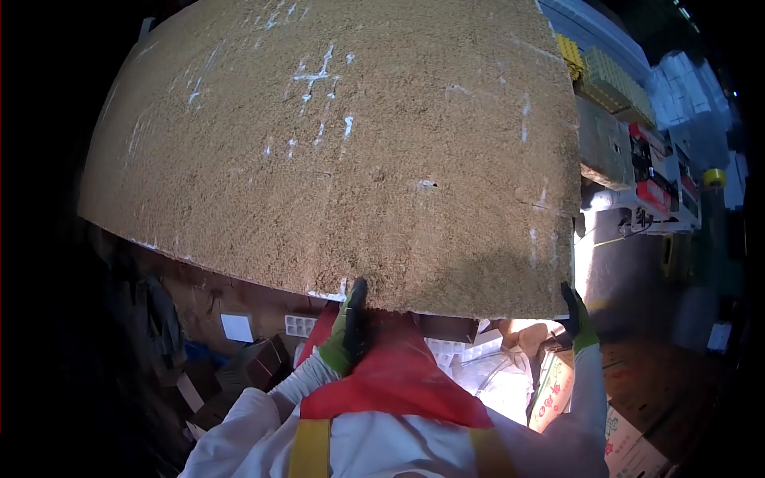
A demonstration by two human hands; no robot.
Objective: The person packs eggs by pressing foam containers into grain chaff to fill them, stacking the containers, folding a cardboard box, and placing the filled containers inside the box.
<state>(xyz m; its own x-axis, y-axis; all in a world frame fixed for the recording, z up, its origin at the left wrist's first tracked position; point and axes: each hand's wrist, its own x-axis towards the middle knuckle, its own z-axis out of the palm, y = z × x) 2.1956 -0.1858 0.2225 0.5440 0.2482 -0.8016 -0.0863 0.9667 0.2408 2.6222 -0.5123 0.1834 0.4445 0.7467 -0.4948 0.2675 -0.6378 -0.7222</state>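
A large tabletop or board (382,159) with a rough brown, granular-looking surface fills most of the view. White marks and worn spots show on it. My left hand (347,331), in a green glove with dark fingers, is at the near edge, left of the middle. Its dark fingertip reaches just over the rim, and the rest of its grip is hidden. At the near right corner, my right hand (580,319) wears a matching glove and holds the edge from the side. A red apron (390,374) with yellow straps covers my front.
Printed cardboard boxes (629,442) lie low at the right, beside clear plastic wrapping (502,382). Further right stands a red and white machine (657,171). Stacked yellow trays (613,80) are behind it. Dark boxes (251,366) and a white square piece (237,327) lie below left.
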